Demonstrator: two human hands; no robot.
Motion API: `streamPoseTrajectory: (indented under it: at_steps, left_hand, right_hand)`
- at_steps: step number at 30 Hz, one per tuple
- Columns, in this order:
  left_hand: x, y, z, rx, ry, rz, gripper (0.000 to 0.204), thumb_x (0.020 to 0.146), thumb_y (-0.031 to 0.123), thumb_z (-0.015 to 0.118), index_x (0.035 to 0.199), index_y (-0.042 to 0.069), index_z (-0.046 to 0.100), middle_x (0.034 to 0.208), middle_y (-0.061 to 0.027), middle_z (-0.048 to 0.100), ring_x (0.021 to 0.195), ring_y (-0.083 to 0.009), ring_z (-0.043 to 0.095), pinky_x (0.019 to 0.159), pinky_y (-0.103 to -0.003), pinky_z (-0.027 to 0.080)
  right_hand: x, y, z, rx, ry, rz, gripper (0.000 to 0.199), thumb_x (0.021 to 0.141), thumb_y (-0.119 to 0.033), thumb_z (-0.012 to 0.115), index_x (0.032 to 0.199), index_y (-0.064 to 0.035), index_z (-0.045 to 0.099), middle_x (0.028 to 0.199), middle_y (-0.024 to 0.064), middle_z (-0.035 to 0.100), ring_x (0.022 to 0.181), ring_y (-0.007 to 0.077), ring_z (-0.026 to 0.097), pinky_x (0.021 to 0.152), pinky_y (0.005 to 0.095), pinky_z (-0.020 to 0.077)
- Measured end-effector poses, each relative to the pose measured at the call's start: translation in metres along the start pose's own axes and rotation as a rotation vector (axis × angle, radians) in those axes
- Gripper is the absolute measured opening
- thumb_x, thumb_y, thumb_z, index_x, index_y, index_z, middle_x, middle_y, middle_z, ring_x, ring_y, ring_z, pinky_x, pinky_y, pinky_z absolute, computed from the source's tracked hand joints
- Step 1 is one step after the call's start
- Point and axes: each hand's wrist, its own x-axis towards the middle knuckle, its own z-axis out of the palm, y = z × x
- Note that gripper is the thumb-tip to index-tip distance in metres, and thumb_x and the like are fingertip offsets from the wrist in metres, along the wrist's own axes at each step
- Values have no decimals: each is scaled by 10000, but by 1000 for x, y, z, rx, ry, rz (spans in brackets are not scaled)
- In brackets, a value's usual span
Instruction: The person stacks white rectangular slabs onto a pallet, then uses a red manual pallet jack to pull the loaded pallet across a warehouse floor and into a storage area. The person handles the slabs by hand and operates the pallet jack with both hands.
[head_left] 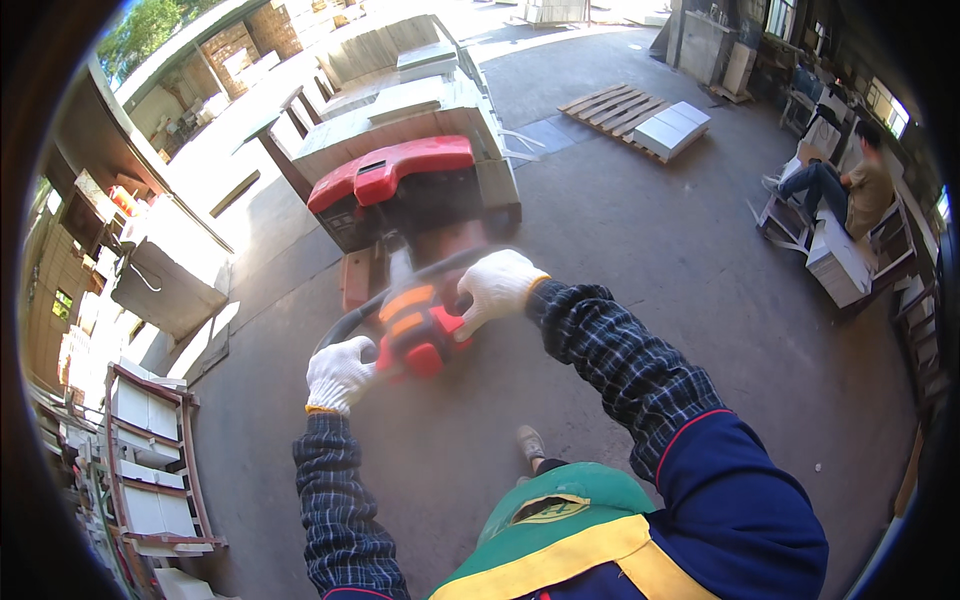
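Both my hands wear white knit gloves and grip the control handle (408,318) of a red and black powered pallet truck (392,172). My left hand (340,376) closes around the handle's left side, its thumb near the red part. My right hand (496,290) wraps the right side, thumb by a red control. The handle is smeared by motion. Beyond the truck's red cover sits a load of large pale crates or slabs (385,110), with flat white pieces on top. What lies under the load is hidden.
A wooden pallet (605,108) with white blocks (672,130) lies ahead to the right. Farther right a person (860,185) sits on stacked white slabs (838,268). At left stand a grey cabinet-like block (172,275) and a rack (152,460) with white panels.
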Motion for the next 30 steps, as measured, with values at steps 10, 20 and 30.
streamPoseTrajectory:
  at_steps: [10,20,30]
  left_hand:
    - [-44,27,-17,-45,-160,-32,513,870,648,714,1051,175,798,1012,-119,791,988,-338,745,873,-462,558]
    - [-89,49,-16,-55,-172,-36,568,867,717,690,1053,191,800,1001,-82,795,975,-306,750,851,-437,563]
    - [-134,65,-21,-36,-212,-45,584,856,721,692,1078,191,796,1040,-100,794,1027,-319,742,889,-448,558]
  right_hand:
    - [-38,-22,1,-116,-103,43,740,693,-732,800,1071,-96,818,1001,148,788,947,342,743,850,441,570]
    - [-85,-35,8,-103,-170,101,767,689,-747,802,1086,-90,809,1034,160,786,999,359,738,882,451,571]
    - [-133,-53,19,-127,-100,49,721,696,-734,793,1024,-93,815,977,156,783,957,355,741,848,450,570]
